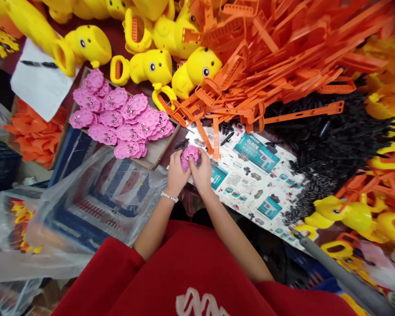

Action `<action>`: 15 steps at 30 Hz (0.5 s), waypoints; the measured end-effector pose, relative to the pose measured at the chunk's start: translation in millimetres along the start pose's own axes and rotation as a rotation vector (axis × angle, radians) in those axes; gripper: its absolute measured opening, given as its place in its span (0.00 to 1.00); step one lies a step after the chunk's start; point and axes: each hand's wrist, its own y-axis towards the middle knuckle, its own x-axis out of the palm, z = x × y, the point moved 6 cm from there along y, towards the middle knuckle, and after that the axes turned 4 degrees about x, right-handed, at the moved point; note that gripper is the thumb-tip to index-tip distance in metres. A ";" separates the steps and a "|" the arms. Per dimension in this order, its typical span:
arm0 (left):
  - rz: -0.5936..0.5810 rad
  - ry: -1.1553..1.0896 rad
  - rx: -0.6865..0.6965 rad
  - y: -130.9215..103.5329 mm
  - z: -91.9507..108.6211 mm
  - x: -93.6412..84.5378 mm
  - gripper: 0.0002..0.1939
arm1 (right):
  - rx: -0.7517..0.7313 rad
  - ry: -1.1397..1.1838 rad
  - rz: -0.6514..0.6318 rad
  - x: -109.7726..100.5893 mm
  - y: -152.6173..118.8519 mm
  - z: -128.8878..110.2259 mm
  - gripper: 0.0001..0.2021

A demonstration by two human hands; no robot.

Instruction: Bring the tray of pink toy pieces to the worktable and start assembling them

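Observation:
Both hands meet over the near edge of the work surface, their fingers closed round a small pink plastic part (190,154) with a bumpy outline and shiny metal bits. My left hand (177,173), with a beaded bracelet at the wrist, grips its left side. From the right, my right hand (202,171) pinches it, the thumb lying over the front. Fingers cover much of the part. Just left of the hands, a shallow cardboard tray (158,160) bears several stacks of similar pink parts (113,117). Beneath and right of the hands lies a printed card sheet (237,186).
Orange plastic strips with handles (283,66) are heaped at the back right, beside a pile of small black parts (332,136). Yellow animal-shaped toy bodies (151,66) line the back. A plastic-lined blue crate (95,210) stands at left; a grey pole (342,272) crosses the lower right.

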 end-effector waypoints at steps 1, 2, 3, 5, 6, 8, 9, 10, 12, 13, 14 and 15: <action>-0.006 0.004 0.042 -2.4 2.9 1.2 0.26 | -0.003 0.009 0.001 -0.3 -0.1 -0.9 0.20; -0.021 0.009 0.076 -4.9 5.1 3.1 0.28 | 0.002 0.019 0.001 -1.1 -0.6 -1.4 0.20; -0.038 0.015 0.099 -7.4 6.4 5.6 0.29 | 0.016 0.030 0.001 -2.5 -1.8 -1.3 0.21; -0.069 0.024 0.107 -11.1 6.0 11.1 0.32 | 0.062 0.052 -0.003 -6.9 -6.7 0.5 0.21; -0.078 0.027 0.097 -12.1 4.8 13.8 0.33 | 0.085 0.065 -0.009 -9.5 -10.6 2.2 0.22; -0.076 0.022 0.066 -12.2 2.1 18.2 0.35 | 0.123 0.088 -0.020 -15.5 -20.3 7.1 0.22; -0.068 0.016 0.050 -11.4 1.0 19.6 0.36 | 0.138 0.094 -0.025 -18.3 -25.6 10.4 0.21; -0.057 0.006 0.038 -10.2 0.1 20.5 0.38 | 0.150 0.095 -0.030 -20.9 -30.6 14.3 0.21; -0.026 -0.031 0.011 -7.4 -1.5 19.8 0.39 | 0.169 0.088 -0.035 -24.5 -39.0 23.0 0.20; -0.012 -0.055 -0.005 -6.0 -2.5 18.4 0.38 | 0.175 0.081 -0.035 -25.5 -42.0 27.3 0.20; -0.004 -0.078 -0.021 -4.9 -3.6 16.7 0.38 | 0.180 0.073 -0.034 -25.9 -44.0 31.3 0.20; -0.001 -0.101 -0.035 -4.0 -4.7 14.9 0.38 | 0.186 0.066 -0.033 -25.7 -45.2 35.0 0.20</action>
